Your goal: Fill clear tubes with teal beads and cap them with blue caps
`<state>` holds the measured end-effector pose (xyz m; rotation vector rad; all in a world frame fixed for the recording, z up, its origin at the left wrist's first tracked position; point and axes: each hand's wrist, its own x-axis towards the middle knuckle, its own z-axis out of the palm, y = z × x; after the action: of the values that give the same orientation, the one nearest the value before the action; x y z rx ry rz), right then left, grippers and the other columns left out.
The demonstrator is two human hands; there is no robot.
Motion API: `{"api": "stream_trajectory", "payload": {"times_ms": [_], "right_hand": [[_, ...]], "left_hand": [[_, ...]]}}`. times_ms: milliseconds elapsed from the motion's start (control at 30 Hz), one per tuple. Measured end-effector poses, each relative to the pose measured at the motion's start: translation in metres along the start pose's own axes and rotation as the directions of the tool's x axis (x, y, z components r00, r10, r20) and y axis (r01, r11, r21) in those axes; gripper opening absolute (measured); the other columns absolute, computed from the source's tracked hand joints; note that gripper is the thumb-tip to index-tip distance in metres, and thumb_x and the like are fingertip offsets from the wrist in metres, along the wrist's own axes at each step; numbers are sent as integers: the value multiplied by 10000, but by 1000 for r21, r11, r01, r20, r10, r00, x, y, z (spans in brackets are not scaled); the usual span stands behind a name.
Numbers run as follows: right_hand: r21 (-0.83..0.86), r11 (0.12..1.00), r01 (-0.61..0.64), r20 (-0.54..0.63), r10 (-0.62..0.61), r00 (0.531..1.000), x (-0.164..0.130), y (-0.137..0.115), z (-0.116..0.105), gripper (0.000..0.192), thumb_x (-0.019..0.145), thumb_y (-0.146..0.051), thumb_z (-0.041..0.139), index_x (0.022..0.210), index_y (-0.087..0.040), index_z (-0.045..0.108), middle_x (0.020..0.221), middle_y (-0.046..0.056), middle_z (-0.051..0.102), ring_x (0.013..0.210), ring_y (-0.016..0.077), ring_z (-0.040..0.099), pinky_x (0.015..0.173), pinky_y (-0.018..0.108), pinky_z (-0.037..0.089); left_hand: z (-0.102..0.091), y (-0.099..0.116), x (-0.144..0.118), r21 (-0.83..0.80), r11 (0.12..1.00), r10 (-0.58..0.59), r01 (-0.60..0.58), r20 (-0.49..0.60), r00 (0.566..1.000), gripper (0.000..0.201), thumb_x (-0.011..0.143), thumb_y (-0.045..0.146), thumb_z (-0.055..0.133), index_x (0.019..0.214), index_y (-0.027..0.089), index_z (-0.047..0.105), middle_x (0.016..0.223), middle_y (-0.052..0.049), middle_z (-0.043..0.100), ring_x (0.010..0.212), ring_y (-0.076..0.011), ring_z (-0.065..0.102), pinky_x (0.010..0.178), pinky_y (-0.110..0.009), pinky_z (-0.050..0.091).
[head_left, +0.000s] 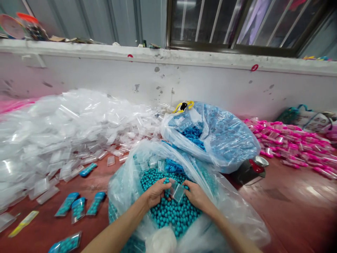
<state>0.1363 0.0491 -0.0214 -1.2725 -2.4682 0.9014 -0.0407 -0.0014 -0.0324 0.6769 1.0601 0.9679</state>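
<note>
Both hands are over an open plastic bag (119, 175) full of round teal beads (175, 214). A small flat clear plastic case (177, 191) sits between them. My left hand (156, 192) is closed on the case's left end, with a few beads at its fingertips. At the other end, my right hand (197, 195) pinches the case's edge, and a bead or two shows by its fingers. Blue plastic pieces (174, 166) and more clear cases lie on the beads at the back of the bag.
Left stands a large heap of clear cases (79, 123). Several bead-filled cases with blue caps (78, 208) and a yellow cutter (23, 224) lie on the red surface. Behind are a bag of blue pieces (223, 130), a dark jar (250, 171) and pink-capped cases (292, 144).
</note>
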Motion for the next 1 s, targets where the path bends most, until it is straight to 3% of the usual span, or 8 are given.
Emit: {"api": "stream_trajectory", "payload": {"times_ms": [167,367,500,633,733,800,867,1000], "right_hand": [[-367,929,-43,-16,40,999,-11,-15,-4,432,776,-88,341,1181,-179,462,1089,102,522,822,175,588,689,257,402],[-379,924,-48,-33,38,999,-25,-22,-13,335,827,-181,357,1127,-203,505,1071,77,546,901,187,569,718,257,416],[-175,985,14,-63,-26,998,-25,-34,-7,364,836,-230,388,1189,-177,460,1095,93,546,942,203,552,752,281,419],[203,978,42,-85,-25,996,-16,-49,4,343,844,-276,373,1156,-178,474,855,35,614,765,166,582,675,257,433],[326,942,79,-99,-49,994,-11,-49,6,286,833,-253,358,1037,-179,545,757,11,601,683,150,568,633,244,431],[338,936,95,-6,-99,995,-9,-44,5,246,799,-243,399,954,-179,579,744,5,592,643,142,555,592,232,431],[357,931,75,165,-142,976,-6,-38,8,222,765,-219,411,887,-179,592,702,-9,569,542,120,523,499,213,420],[380,923,-56,345,-85,935,-2,-30,14,284,792,-230,333,977,-183,543,606,-33,524,408,102,467,389,201,393]], "left_hand": [[0,8,-7,282,958,91,-42,-162,983,214,632,230,548,837,171,527,605,53,512,583,-101,488,508,-199,322],[-17,25,-22,418,906,30,61,-207,978,129,522,159,600,568,165,480,447,73,443,473,-98,453,473,-200,302],[-4,23,-25,272,960,-10,67,-204,979,220,628,323,550,745,191,419,577,47,519,529,-122,546,505,-226,400],[26,2,-23,-76,991,92,-113,-242,966,305,652,388,549,828,204,381,729,15,547,626,-125,561,609,-275,455],[33,-5,-27,188,966,232,-176,-339,912,218,660,299,532,830,190,451,765,-12,554,722,-165,552,677,-307,441],[29,-2,-33,553,813,393,-180,-296,871,231,639,212,536,867,187,509,858,-37,581,846,-196,537,780,-323,399],[22,3,-42,792,573,464,-210,-101,880,327,622,148,529,944,205,540,975,-45,594,938,-212,516,839,-315,356],[10,8,-55,931,340,279,-130,32,960,393,632,143,497,1015,208,557,866,-56,635,857,-240,555,731,-309,382]]}}
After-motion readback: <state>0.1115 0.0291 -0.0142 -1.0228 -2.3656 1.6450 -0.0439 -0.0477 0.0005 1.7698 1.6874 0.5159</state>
